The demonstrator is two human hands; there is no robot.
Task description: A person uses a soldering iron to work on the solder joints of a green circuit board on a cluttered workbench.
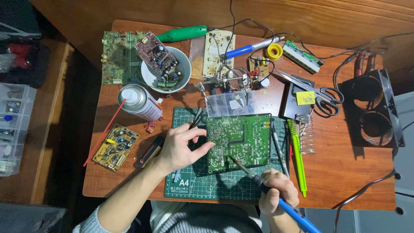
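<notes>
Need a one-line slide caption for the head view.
Right hand touches soldering iron to green circuit board; left hand steadies it.

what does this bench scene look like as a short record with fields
left hand: left hand holds tweezers, thumb on the green circuit board
right hand: right hand grips a blue soldering iron, tip on the board
surface: board lies on a green cutting mat on the wooden table
nearby: spray can, white bowl with a board in it, scissors
</notes>
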